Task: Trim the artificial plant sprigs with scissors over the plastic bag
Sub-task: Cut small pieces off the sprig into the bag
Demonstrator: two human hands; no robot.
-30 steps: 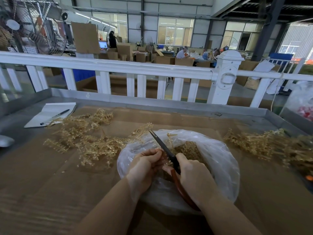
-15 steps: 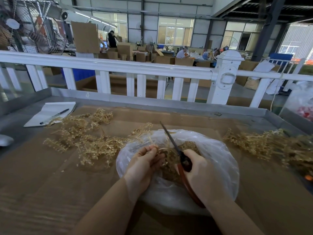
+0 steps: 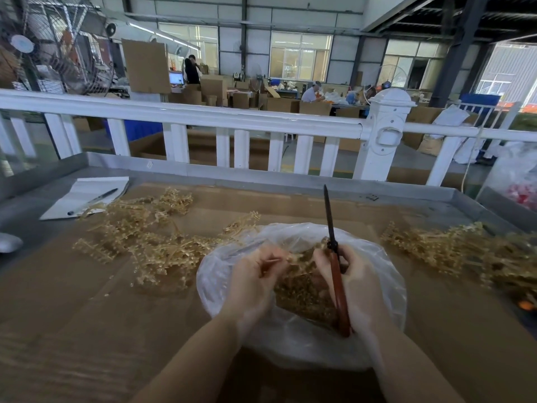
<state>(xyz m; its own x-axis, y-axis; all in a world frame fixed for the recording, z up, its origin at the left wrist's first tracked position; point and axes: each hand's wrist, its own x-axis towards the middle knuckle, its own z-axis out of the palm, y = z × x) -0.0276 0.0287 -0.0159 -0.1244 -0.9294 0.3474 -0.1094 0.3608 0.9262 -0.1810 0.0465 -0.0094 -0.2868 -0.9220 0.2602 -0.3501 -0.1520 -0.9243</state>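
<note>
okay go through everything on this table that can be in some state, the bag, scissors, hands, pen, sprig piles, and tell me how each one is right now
plastic bag: open, cuttings inside.
scissors: blades closed, pointing up and away.
right hand: gripping the scissors' red handle.
left hand: pinching a thin sprig over the bag.
left pile of sprigs: loose on the cardboard.
right pile of sprigs: loose, untouched.
pen: lying on the paper.

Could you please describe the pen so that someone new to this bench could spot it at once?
Look at the far left corner of the table, in front of the white fence. A white notepad lies there, and the pen rests diagonally on it: dark and slim, unlike the golden sprigs beside it.
</note>
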